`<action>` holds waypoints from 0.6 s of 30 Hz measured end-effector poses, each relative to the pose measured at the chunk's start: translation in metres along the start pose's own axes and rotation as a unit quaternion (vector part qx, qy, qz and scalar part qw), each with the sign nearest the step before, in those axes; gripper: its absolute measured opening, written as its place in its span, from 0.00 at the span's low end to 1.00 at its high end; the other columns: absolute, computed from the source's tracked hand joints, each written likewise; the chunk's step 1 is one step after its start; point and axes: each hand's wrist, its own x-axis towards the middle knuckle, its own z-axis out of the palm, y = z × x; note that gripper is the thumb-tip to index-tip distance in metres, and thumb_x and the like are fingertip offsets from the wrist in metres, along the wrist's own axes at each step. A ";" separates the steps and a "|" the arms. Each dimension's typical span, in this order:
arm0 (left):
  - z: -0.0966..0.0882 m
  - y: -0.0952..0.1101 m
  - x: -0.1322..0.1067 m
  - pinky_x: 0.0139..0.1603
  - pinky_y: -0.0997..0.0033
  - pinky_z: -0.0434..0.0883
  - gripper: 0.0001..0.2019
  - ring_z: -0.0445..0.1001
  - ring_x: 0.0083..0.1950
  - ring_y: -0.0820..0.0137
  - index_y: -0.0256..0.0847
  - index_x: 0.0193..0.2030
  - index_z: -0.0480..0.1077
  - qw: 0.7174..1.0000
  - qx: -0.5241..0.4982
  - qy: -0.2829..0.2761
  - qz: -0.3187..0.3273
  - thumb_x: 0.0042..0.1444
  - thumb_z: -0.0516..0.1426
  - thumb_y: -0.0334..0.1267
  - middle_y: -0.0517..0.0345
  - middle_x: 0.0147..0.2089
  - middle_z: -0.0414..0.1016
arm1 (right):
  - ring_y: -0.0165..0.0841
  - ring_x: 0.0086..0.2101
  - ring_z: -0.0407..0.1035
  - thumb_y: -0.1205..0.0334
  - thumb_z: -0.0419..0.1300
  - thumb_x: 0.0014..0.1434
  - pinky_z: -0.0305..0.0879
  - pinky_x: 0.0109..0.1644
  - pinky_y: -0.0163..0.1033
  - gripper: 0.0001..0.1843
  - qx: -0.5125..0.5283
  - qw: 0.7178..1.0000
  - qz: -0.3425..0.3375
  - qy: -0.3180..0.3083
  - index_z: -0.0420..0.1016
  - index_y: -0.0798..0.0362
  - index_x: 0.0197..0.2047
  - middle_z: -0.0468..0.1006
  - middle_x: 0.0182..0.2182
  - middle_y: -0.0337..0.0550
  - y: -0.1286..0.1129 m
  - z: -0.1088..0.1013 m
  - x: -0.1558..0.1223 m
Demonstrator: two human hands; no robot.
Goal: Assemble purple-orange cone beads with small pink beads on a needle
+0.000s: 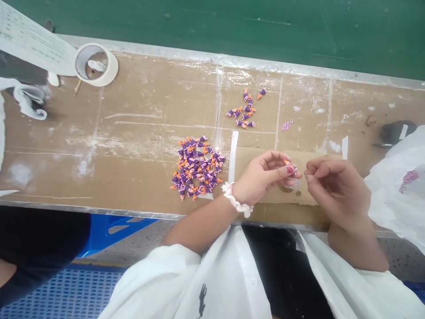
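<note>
Pinching a purple-orange charm [287, 163], left hand [262, 177]; bead-filled plastic bag [398, 186] beside right hand [335, 188].

Bare tabletop [133, 168] left of the charm pile [196, 167].

We see a matt, scuffed cardboard worktop [133, 177], glossy plastic figures [197, 166], and a smooth paper tape roll [96, 64].

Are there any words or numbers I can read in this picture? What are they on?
None can be read.
The white paper sheet at the top left has green print, too small and blurred to read.
The white shirt has a small dark figure logo, no letters.
The tape roll and purple charms show no writing.
</note>
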 end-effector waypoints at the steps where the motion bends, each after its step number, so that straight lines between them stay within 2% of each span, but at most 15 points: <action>1: 0.000 0.000 -0.001 0.35 0.75 0.75 0.18 0.79 0.35 0.73 0.35 0.36 0.68 1.000 -0.002 0.001 -0.006 0.45 0.71 0.39 0.60 0.31 0.76 | 0.28 0.27 0.65 0.78 0.57 0.55 0.61 0.26 0.33 0.14 0.007 1.000 -0.016 0.009 0.62 0.48 0.35 0.70 0.31 0.37 0.000 0.002 0.000; 6: 0.001 -0.002 -0.002 0.36 0.73 0.74 0.19 0.77 0.31 0.75 0.35 0.34 0.67 0.999 -0.019 -0.004 -0.032 0.43 0.72 0.38 0.62 0.28 0.76 | 0.25 0.24 0.62 0.81 0.58 0.54 0.59 0.23 0.32 0.17 -0.001 0.997 -0.081 -0.002 0.60 0.48 0.31 0.69 0.30 0.36 -0.002 0.005 0.003; 18: 0.002 -0.002 -0.004 0.36 0.74 0.72 0.20 0.77 0.29 0.76 0.34 0.33 0.67 0.997 -0.042 -0.016 -0.058 0.42 0.72 0.39 0.62 0.27 0.76 | 0.26 0.26 0.64 0.79 0.58 0.56 0.60 0.23 0.32 0.15 -0.019 0.996 -0.090 -0.004 0.62 0.49 0.33 0.70 0.33 0.39 -0.002 0.007 0.001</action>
